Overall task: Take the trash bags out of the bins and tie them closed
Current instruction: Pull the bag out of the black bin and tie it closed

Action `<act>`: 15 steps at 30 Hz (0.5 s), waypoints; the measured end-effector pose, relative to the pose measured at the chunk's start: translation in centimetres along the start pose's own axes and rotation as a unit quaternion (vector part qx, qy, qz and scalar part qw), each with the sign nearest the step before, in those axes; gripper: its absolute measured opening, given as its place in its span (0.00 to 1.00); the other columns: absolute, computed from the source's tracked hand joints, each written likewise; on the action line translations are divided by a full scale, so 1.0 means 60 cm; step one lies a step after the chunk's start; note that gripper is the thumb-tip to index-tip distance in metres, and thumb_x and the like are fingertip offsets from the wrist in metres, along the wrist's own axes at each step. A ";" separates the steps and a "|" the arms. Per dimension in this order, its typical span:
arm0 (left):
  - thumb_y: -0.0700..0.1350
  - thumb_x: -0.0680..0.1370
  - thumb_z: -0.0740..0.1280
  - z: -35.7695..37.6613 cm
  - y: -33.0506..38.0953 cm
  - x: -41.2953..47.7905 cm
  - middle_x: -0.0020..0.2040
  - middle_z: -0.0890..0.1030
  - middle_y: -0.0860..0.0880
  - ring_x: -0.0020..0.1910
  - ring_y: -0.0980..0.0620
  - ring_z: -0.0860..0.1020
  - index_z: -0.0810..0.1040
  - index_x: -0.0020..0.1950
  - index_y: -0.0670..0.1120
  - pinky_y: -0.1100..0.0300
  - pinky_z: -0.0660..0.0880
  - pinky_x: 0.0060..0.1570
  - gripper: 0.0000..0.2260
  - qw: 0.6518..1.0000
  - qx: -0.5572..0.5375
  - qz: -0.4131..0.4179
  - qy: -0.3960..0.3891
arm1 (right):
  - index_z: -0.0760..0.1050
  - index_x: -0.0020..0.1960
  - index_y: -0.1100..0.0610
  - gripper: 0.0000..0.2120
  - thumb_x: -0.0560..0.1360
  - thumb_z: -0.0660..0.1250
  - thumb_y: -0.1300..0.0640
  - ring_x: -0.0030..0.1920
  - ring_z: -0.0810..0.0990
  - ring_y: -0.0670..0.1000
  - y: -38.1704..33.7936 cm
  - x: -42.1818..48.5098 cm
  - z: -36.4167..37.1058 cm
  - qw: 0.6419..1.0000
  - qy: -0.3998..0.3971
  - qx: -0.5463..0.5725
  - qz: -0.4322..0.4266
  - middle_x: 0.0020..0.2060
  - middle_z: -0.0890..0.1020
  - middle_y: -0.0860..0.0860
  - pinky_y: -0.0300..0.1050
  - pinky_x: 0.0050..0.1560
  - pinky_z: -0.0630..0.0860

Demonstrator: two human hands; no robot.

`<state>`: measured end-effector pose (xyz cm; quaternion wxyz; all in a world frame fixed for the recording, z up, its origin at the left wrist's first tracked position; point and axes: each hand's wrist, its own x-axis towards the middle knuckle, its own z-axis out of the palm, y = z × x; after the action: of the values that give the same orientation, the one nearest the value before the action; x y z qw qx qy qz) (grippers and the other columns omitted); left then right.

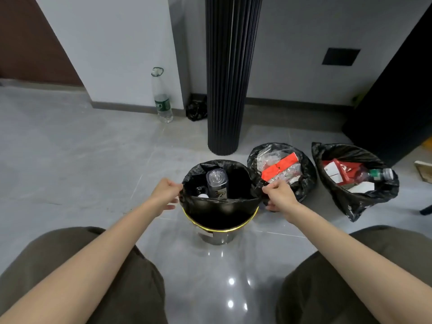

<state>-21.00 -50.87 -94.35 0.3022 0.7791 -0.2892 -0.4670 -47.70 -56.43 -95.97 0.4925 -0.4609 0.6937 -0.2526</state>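
Right now a squatting person is holding the black trash bag (pixel 222 206) that is lining a yellow-rimmed metal bin (pixel 216 238) on the grey tiled floor (pixel 70 148) between the knees. The left hand (pixel 164 194) is pinching the bag's left edge between thumb and forefinger, with its other fingers hanging loosely below. The right hand (pixel 279 195) is pinching the right edge in the same way, its lower fingers curling under the plastic. The bag's mouth is gaping open between the two hands and is standing above the bin's rim, while its lower part is sitting inside the bin. A clear bottle (pixel 217 183) is standing upright inside the bag, with a small white object (pixel 203 195) lying beside it. Just to the right, a second bag (pixel 304 183) is sitting open on the floor, showing red and clear wrappers, and a third bag (pixel 350 202) is resting beyond it, holding a red carton and a green-labelled bottle. Behind them a black fluted column (pixel 230 78) is rising from the floor, and a plastic bottle (pixel 161 97) is standing by the wall
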 end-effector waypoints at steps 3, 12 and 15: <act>0.49 0.79 0.61 0.006 0.006 0.025 0.49 0.74 0.46 0.49 0.46 0.72 0.71 0.50 0.43 0.54 0.72 0.49 0.09 0.999 -0.025 -0.038 -0.001 | 0.67 0.44 0.54 0.06 0.76 0.64 0.56 0.47 0.74 0.53 -0.009 0.035 0.005 0.996 0.041 -0.057 -0.049 0.47 0.76 0.54 0.45 0.44 0.73; 0.49 0.77 0.65 0.044 -0.021 0.126 0.47 0.76 0.44 0.46 0.46 0.77 0.73 0.53 0.40 0.55 0.74 0.44 0.13 0.989 -0.061 -0.132 0.016 | 0.65 0.62 0.61 0.21 0.75 0.65 0.51 0.61 0.74 0.61 -0.008 0.125 0.036 0.986 0.028 -0.165 0.011 0.51 0.73 0.57 0.51 0.59 0.71; 0.48 0.78 0.64 0.051 -0.027 0.146 0.36 0.74 0.47 0.33 0.51 0.73 0.71 0.39 0.44 0.61 0.70 0.32 0.10 0.983 -0.078 -0.164 0.022 | 0.69 0.58 0.64 0.17 0.77 0.65 0.54 0.51 0.75 0.58 -0.006 0.142 0.040 0.985 0.012 -0.167 0.042 0.46 0.73 0.56 0.50 0.54 0.72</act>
<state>-19.98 -56.86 -101.56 0.2879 0.7999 -0.1139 -0.5142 -46.12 -63.92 -100.45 0.4101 -0.5042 0.7508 -0.1178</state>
